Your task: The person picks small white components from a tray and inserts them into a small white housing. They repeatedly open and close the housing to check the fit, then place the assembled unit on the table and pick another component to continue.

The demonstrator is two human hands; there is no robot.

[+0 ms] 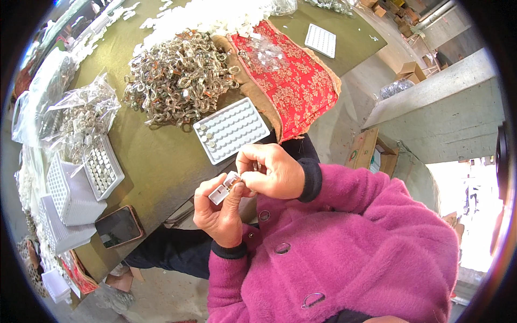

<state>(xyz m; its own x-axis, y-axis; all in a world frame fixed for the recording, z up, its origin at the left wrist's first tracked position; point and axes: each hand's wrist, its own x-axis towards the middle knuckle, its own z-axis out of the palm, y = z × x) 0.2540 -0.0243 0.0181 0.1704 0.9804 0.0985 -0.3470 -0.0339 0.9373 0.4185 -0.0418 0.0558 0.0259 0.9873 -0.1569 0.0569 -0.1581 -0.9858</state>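
Note:
My left hand [218,212] pinches a small clear rectangular metal-edged piece [224,187] between thumb and fingers, close to my chest. My right hand [269,171] is closed over the piece's upper end and a small ring-like part, fingertips touching it. Both sleeves are fuzzy magenta with dark cuffs. Just beyond the hands lies a white tray [232,129] of round pockets, a few filled at its left end. A big heap of shiny metal pieces [180,78] sits farther back on the olive table [161,161].
A red patterned cloth [293,81] covers the table's right part. Stacked white trays [72,196], a filled tray [102,167], clear bags of parts [81,116] and a phone [118,227] lie at left. Another white tray [320,40] lies far back. Cardboard boxes [371,153] stand right.

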